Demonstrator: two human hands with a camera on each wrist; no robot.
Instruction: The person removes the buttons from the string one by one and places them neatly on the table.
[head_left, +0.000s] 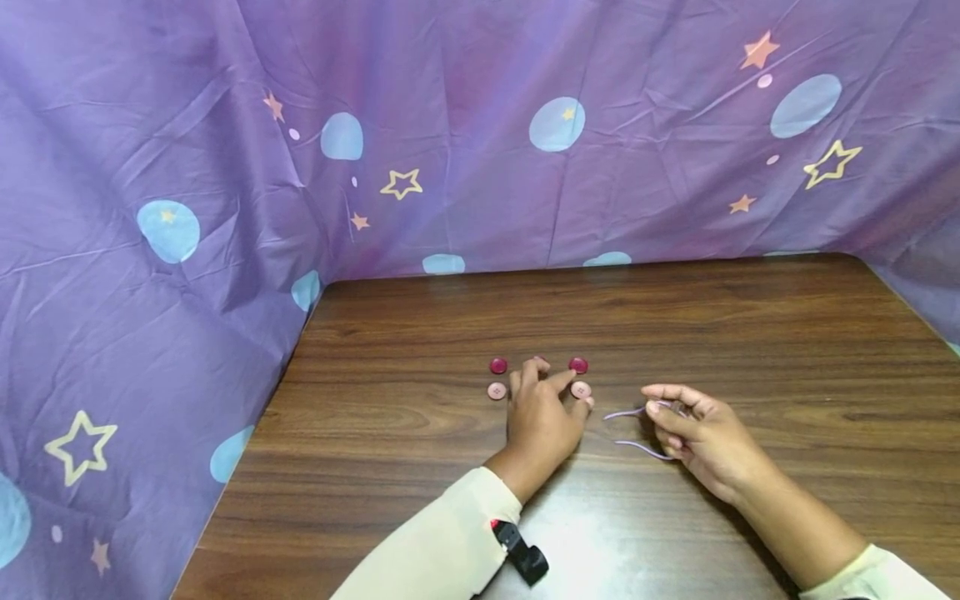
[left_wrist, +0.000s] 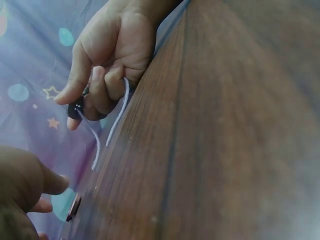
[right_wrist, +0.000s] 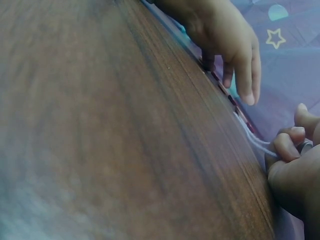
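Note:
My left hand (head_left: 543, 421) reaches over a small group of buttons, its fingers spread and pointing down. Beside it lie a crimson button (head_left: 498, 365) and a pale pink button (head_left: 497, 391) on the left. Its index finger and thumb are close to another crimson button (head_left: 577, 365) and pale pink button (head_left: 581, 390) on the right. A further button is mostly hidden behind the fingers. My right hand (head_left: 705, 437) holds a lavender string (head_left: 643, 451), both ends hanging free. In the left wrist view, its thumb and finger pinch a dark button (left_wrist: 75, 108) where the string emerges.
The brown wooden table (head_left: 375, 467) reflects light near its front. A purple curtain (head_left: 465, 108) with stars and blue spots hangs behind and along the left side. A black strap (head_left: 521, 554) hangs at the left sleeve.

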